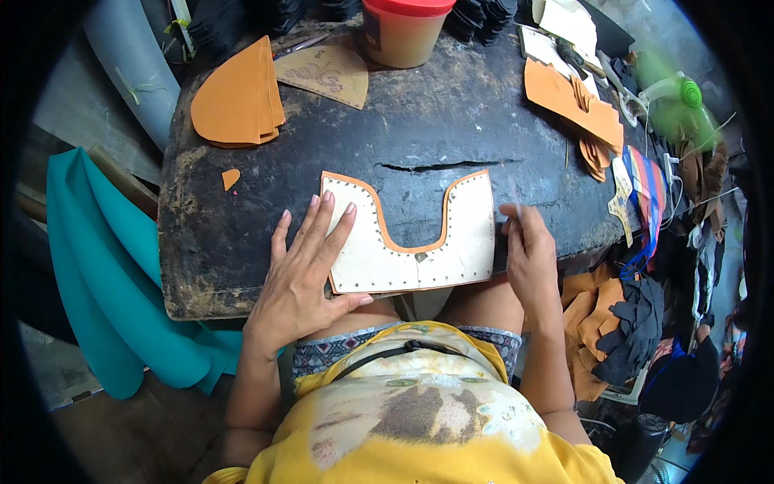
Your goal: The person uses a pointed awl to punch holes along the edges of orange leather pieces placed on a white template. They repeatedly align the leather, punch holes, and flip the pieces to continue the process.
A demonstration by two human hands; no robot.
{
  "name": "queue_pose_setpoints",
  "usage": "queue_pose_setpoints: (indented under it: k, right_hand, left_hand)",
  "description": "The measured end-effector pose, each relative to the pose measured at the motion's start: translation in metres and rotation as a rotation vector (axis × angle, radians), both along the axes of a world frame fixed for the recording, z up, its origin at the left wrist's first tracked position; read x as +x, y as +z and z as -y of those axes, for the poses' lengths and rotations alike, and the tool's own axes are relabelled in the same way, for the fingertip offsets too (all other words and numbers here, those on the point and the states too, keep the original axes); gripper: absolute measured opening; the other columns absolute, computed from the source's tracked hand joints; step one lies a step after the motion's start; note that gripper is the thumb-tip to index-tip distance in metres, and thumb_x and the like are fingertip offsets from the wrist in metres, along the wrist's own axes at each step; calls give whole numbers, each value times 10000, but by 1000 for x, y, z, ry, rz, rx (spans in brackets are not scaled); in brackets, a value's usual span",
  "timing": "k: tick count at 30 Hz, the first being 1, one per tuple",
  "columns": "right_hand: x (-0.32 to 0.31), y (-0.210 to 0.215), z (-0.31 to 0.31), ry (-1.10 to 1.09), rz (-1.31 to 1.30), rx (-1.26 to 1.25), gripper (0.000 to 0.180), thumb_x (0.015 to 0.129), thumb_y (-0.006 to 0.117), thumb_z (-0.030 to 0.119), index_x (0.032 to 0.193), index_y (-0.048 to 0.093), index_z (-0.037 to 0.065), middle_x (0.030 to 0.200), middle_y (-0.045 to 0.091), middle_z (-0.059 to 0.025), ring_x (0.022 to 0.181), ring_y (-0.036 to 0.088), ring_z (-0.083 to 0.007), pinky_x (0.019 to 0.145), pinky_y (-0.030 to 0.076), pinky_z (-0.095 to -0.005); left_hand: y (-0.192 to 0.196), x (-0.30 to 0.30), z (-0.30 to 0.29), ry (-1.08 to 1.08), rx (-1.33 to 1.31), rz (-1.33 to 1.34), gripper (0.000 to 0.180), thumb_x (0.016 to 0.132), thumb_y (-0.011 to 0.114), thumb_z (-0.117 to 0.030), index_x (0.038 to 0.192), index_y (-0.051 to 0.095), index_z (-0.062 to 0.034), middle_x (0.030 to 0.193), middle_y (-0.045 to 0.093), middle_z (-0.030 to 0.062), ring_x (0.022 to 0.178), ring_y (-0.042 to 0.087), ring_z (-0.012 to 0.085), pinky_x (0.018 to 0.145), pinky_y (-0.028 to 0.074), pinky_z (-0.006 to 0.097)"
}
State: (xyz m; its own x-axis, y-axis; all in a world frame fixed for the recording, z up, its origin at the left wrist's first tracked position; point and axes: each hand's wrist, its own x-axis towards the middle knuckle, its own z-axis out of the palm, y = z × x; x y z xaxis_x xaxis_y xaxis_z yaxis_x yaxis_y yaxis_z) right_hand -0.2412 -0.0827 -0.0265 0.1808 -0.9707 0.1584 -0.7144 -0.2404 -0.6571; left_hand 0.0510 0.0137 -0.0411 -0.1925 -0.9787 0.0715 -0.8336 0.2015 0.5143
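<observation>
A cluttered workshop corner surrounds a dark, worn, cracked tabletop (435,121), with a teal sheet of material (105,274) draped off its left side and heaps of tan and black offcuts (621,323) piled low on the right. A person in a yellow shirt sits at the near edge.

Near that edge lies a cream U-shaped pattern piece (403,262), resting on orange leather that shows as a thin border all around it. The left hand (302,274) lies flat with its fingers (326,226) spread wide, pressing on the left arm of the pattern and gripping nothing. The right hand (528,254) sits at the pattern's right edge, its fingers curled in and pinched around a thin tool; the tool is too blurred to identify.

At the far edge stands a tub with a red lid (403,28), its translucent wall showing a yellowish-tan content. A stack of orange half-round pieces (238,101) lies far left, a tan patterned piece (326,73) beside it, and more orange cut pieces (576,101) lie far right. A small orange scrap (230,177) lies alone, left of the pattern.
</observation>
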Motion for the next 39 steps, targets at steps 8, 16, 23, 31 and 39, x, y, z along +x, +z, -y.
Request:
queue_pose_setpoints:
  k: [8, 16, 23, 31, 39]
  right_hand:
    - [2, -2, -23, -40, 308, 184, 176, 986, 613, 68, 1125, 550, -20, 959, 549, -71, 745, 543, -151, 696, 466, -294]
    - [-78, 5, -11, -224, 1043, 163, 197, 983, 598, 32, 1174, 552, 23, 985, 628, -44, 816, 614, -90, 738, 519, -237]
    - [-171, -23, 15, -499, 913, 22, 244, 1013, 604, 94, 1212, 530, -25, 1046, 654, -105, 890, 659, -150, 826, 530, -254]
    - [-94, -37, -3, -300, 141, -126, 105, 1000, 597, 66, 1023, 647, -24, 960, 617, -72, 893, 590, -148, 829, 476, -285]
    - [-21, -22, -22, -40, 86, -30, 120, 950, 614, 52, 1040, 649, -18, 1001, 558, -145, 929, 583, -292, 830, 471, -374]
  left_hand:
    - [-2, -7, -7, 7, -84, 25, 1048, 688, 882, -368, 1549, 371, -58, 1592, 393, 165, 1527, 259, 344, 1223, 103, 573]
    - [-15, -1, -11, 171, -254, -132, 720, 873, 729, -218, 1484, 438, 28, 1512, 473, 230, 1458, 381, 397, 1194, 265, 539]
    - [-17, -11, -4, 330, -231, 52, 590, 886, 676, -180, 1374, 522, 114, 1564, 373, 267, 1493, 256, 471, 1177, 281, 562]
    - [-16, -12, -1, 326, -179, 14, 690, 849, 743, -218, 1436, 458, 6, 1527, 429, 231, 1509, 253, 413, 1214, 160, 563]
    - [-18, -5, -6, 310, -170, -442, 653, 889, 677, -7, 1453, 348, -18, 1217, 662, 99, 1280, 541, 220, 1144, 334, 448]
